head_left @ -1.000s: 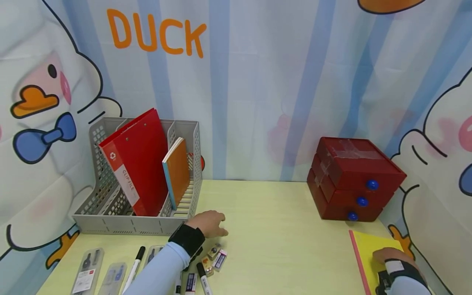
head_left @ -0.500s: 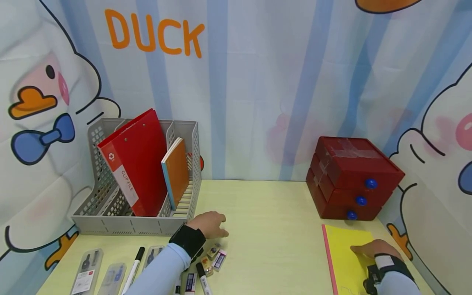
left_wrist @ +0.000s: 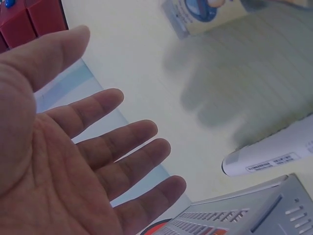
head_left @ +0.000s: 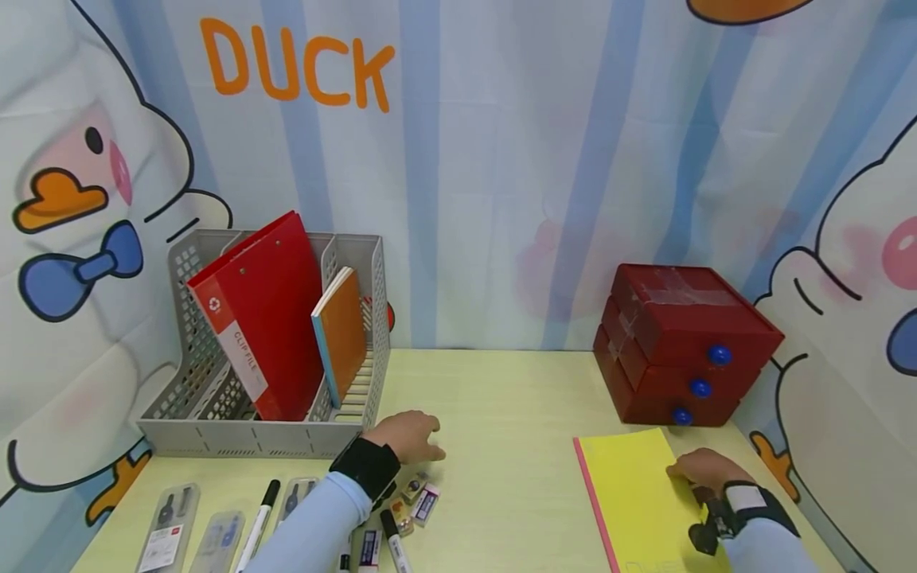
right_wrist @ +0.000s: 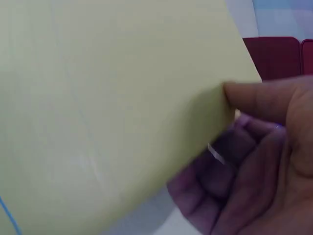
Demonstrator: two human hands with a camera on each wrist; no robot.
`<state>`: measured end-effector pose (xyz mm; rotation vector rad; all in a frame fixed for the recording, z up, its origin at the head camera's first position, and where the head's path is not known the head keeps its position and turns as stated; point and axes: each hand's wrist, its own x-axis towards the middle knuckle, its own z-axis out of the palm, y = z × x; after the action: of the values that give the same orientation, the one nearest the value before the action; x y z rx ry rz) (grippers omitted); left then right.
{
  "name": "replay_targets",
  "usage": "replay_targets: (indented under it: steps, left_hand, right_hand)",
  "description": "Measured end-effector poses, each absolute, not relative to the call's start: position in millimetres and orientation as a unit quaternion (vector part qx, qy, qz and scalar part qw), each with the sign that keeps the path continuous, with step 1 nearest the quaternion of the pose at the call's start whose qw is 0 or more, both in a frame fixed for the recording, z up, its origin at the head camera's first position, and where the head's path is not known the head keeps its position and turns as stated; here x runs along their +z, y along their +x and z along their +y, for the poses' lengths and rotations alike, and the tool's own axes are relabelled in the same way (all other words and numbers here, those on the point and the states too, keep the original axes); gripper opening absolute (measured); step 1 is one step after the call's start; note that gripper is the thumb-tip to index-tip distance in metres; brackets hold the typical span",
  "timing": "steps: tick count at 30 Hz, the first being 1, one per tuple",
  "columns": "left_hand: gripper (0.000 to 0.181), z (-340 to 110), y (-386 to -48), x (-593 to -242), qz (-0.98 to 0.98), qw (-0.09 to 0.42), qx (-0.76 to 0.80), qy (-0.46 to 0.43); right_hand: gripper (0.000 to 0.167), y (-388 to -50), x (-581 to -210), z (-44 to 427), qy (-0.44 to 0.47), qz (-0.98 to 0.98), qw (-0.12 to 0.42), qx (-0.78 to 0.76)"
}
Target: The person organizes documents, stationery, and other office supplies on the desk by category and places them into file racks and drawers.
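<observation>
In the head view my right hand (head_left: 705, 471) holds a yellow notebook (head_left: 626, 493) with a pink spine by its right side, at the table's front right. The right wrist view shows the thumb (right_wrist: 257, 100) on one face of the notebook (right_wrist: 127, 93) and the other fingers curled behind its edge. My left hand (head_left: 405, 436) hovers beside the grey basket's front right corner, holding nothing. Its fingers (left_wrist: 132, 137) are spread and nearly straight in the left wrist view. Below that hand lie small erasers (head_left: 426, 505) and a black-capped marker (head_left: 396, 541).
The grey basket (head_left: 265, 438) at the left holds a red clip file (head_left: 275, 318) and thin books (head_left: 344, 334). A red drawer box (head_left: 688, 342) with blue knobs stands at the right. Clear plastic cases (head_left: 169, 525) and another marker (head_left: 258, 525) lie front left.
My right hand has moved left with the yellow notebook, which now lies farther in from the table's right side. The left hand has stayed in place.
</observation>
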<state>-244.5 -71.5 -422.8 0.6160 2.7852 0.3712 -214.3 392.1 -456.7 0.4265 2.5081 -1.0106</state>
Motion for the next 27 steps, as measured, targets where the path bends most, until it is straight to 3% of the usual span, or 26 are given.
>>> replay_targets:
  steps: [5, 17, 24, 27]
  left_hand:
    - [0.047, -69.8, -245.3, -424.5, 0.959, 0.13, 0.134, 0.214]
    - [0.055, -58.8, -247.6, -424.1, 0.957, 0.111, 0.156, 0.217]
    - [0.07, -49.5, -252.6, -425.6, 0.944, 0.126, 0.231, 0.197]
    - [0.067, -48.2, -254.5, -427.1, 0.929, 0.134, 0.285, 0.196]
  right_hand:
    - [0.024, -220.5, -450.8, 368.4, 0.129, 0.856, 0.227, -0.445]
    - [0.039, -234.7, -421.5, 303.9, 0.066, 0.814, 0.169, -0.551]
    - [0.04, -239.4, -414.2, 268.1, 0.041, 0.787, 0.182, -0.588]
    - [0.04, -240.3, -414.3, 258.9, 0.022, 0.779, 0.191, -0.596]
